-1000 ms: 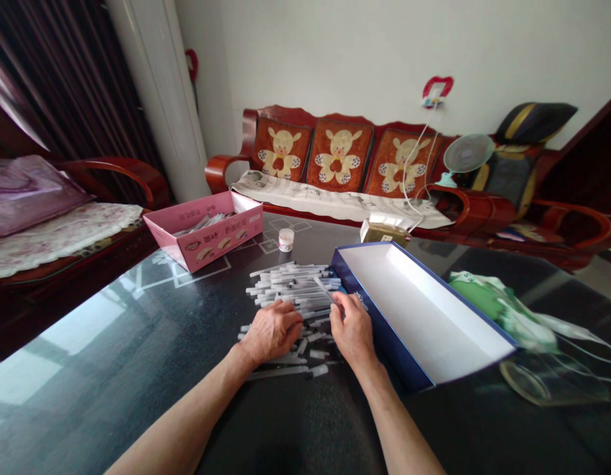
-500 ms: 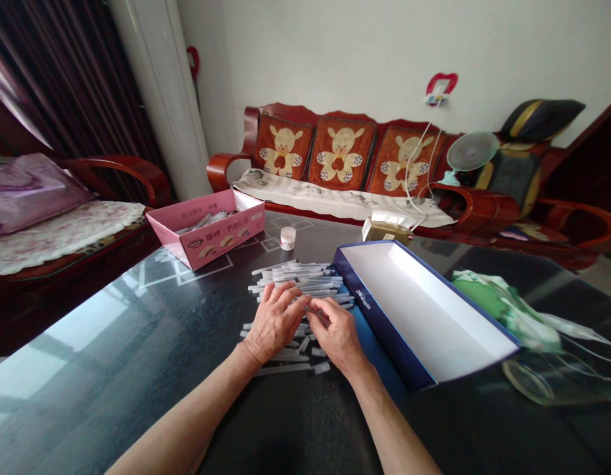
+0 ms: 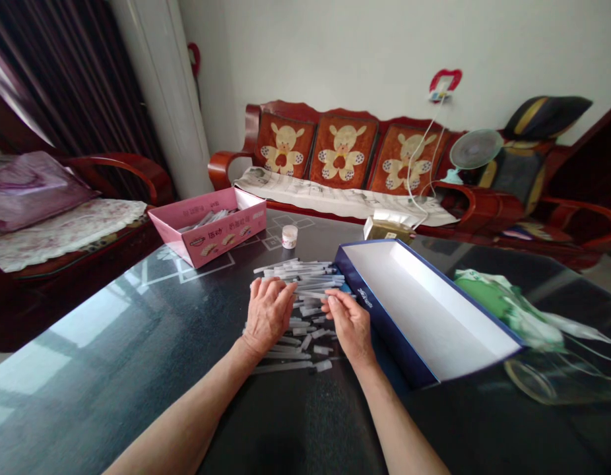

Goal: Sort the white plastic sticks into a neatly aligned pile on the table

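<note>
Nearest me, on the bare dark table (image 3: 286, 422), a pen barrel (image 3: 286, 366) lies roughly along the nine-to-three line, with a loose cap (image 3: 324, 365) just beside its three o'clock end.

Beyond them I have the right hand (image 3: 351, 324) with its grip closed to a pinch, thumb against fingers, on a slim white pen (image 3: 311, 295). That pen sits just above the pile, between the two hands; its free end points to nine o'clock, its long axis nearly level along nine-to-three. I can't make out whether it is capped. The left hand (image 3: 268, 313) arches palm-down at the pile's nine o'clock side, fingers curled; I can't tell whether its grip has hold of anything.

I judge the step in hand to be handling this single pen; the next move calls for a steady pinch and the free end clear of its neighbours.

Past the fingers, the pile of white pens (image 3: 313, 269) lies mostly along nine-to-three as well. The blue box (image 3: 429, 297) stands at the pile's three o'clock. Farther off, a small white tub (image 3: 289, 236) is at twelve, and a pink box (image 3: 201, 247) holding more pens at ten.
</note>
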### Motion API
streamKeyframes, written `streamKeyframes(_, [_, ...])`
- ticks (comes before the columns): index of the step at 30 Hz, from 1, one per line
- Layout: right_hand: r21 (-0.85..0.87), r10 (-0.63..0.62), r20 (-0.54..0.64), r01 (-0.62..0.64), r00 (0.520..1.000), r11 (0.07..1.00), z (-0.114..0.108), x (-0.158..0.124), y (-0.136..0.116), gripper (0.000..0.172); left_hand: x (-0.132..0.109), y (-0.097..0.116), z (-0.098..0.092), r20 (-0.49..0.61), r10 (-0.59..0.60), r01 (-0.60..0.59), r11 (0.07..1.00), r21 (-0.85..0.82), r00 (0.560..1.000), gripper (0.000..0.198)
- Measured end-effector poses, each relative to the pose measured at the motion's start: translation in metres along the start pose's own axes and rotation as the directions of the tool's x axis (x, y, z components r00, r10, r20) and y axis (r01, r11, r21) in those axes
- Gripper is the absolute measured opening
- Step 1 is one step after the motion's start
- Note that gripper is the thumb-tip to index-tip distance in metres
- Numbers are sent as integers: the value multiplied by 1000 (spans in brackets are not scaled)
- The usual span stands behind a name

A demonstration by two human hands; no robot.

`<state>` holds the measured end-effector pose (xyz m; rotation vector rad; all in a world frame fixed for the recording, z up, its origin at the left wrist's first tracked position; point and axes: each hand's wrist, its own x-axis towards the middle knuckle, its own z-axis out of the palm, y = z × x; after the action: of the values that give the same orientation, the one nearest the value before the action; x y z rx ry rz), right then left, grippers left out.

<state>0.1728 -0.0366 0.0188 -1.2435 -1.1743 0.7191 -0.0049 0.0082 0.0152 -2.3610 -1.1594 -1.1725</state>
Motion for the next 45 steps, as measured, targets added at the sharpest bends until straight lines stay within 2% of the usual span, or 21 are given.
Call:
streamKeyframes(3, [18,96,12,-96,995,995,6,-2,0,33,1,8,-4,12,7,-8,999,40,1000,24])
streamKeyframes(6, [-28,116,30,-115,993,993,12,-4,-3,34,0,17,-5,44,61,-62,998,20,997,25])
streamKeyframes(10, [-127,44,23,-40,999,991,15,-8,-9,36,-1,25,-5,76,115,-115,993,-5,990,24])
streamKeyframes(17, [-340,-134,35,137,990,930,16,-13,-6,40,0,29,-9,98,109,-113,993,45,989,16])
streamKeyframes(24, [-362,-181,63,192,981,912,15,-12,-5,35,0,30,-9,143,98,-107,993,54,985,20])
streamKeyframes(30, [-273,-94,86,114,992,955,15,-11,-6,34,1,28,-10,152,72,-83,994,69,986,23])
streamKeyframes(34, [-134,27,82,-16,996,991,15,-9,-5,34,1,27,-10,151,60,-74,993,88,987,25])
streamKeyframes(39, [28,170,91,-174,981,984,17,-7,-3,34,1,26,-9,159,43,-60,993,103,986,25])
streamKeyframes(45, [161,187,141,-209,972,964,16,-6,-3,31,0,25,-7,149,37,-55,992,117,988,25])
